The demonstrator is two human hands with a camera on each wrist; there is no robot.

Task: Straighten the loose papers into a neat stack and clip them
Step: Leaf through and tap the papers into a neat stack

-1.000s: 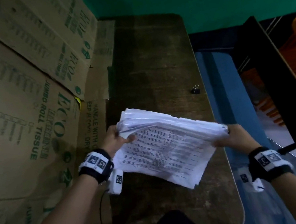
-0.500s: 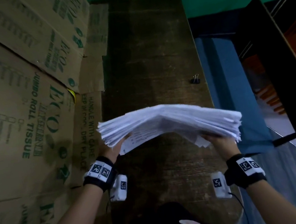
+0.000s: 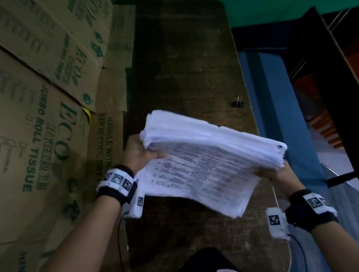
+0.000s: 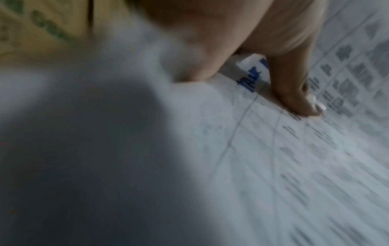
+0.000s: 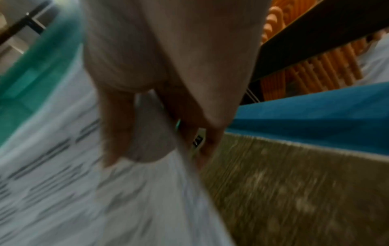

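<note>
Both hands — left hand point(image 3: 140, 152), right hand point(image 3: 272, 172) — grip the papers point(image 3: 202, 167) mid-frame by opposite ends, fingers curled round them, tilted for squaring. The binder clip point(image 3: 238, 102) waits on the table point(image 3: 185, 53), centre right.

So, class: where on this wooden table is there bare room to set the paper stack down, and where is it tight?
Bare wood runs along the table from its far end to the stack of papers held by the left hand and right hand. Tight spots: the right edge by the binder clip, and the left edge against the cardboard boxes.
</note>
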